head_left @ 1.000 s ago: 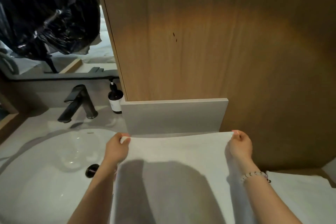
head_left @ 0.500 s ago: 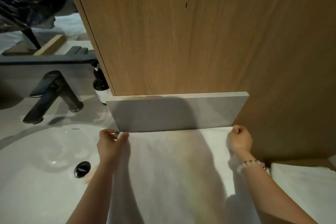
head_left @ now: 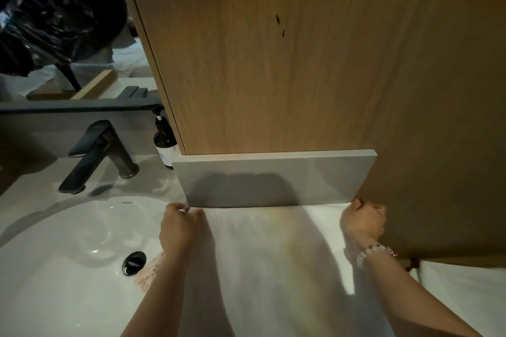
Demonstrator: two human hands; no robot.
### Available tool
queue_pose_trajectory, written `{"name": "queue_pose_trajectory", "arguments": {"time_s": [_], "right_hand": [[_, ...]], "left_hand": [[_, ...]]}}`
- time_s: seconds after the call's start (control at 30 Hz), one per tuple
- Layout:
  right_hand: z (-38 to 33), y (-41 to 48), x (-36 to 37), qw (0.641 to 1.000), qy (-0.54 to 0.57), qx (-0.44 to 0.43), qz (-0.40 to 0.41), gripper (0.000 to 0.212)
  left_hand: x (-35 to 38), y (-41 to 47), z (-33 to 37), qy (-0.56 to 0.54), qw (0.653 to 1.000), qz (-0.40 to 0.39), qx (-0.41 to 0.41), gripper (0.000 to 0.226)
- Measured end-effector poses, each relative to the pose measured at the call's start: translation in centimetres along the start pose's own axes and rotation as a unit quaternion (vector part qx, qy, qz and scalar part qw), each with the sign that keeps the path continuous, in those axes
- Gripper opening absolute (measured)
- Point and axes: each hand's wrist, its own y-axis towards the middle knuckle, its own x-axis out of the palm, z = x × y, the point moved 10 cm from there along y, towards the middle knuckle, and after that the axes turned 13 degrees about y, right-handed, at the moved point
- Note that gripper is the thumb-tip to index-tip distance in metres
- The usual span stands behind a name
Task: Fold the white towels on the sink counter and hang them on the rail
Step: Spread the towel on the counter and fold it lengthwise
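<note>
Against the grey backsplash (head_left: 273, 175), on the bench beside the sink (head_left: 68, 254), a white towel (head_left: 273, 254) is lying spread flat. The left hand (head_left: 178, 230) is pinching its far left corner with curled fingers, and the right hand (head_left: 362, 220) is gripping the far right corner likewise. Folding seems to be only starting: no crease is showing yet, and hanging is waiting, with no rail in view. Two towels are showing, the second towel (head_left: 465, 290) lying at the right edge, too cropped to judge; two hands are working; one black tap (head_left: 101, 150) and one dark bottle (head_left: 164, 142) are standing behind the sink.
</note>
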Motion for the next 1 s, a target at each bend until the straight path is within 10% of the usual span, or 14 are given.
{"name": "queue_pose_trajectory", "arguments": {"time_s": [0.17, 0.43, 0.67, 1.0], "right_hand": [[-3.6, -6.2, -1.4, 0.984, -0.054, -0.171, -0.022, 0.037], [-3.5, -16.4, 7.7, 0.867, -0.208, -0.356, -0.281, 0.054], [-0.4, -10.1, 4.0, 0.890, -0.219, -0.282, -0.282, 0.128], [1.0, -7.7, 2.9, 0.887, -0.261, -0.224, -0.309, 0.113]], "left_hand": [[-0.4, -6.3, 4.9, 0.152, 0.963, 0.078, 0.209, 0.035], [9.8, -14.3, 6.3, 0.333, 0.862, -0.153, 0.351, 0.097], [8.1, -12.9, 4.9, 0.332, 0.881, -0.130, 0.311, 0.076], [3.7, -10.9, 1.0, 0.368, 0.911, -0.090, 0.164, 0.075]]}}
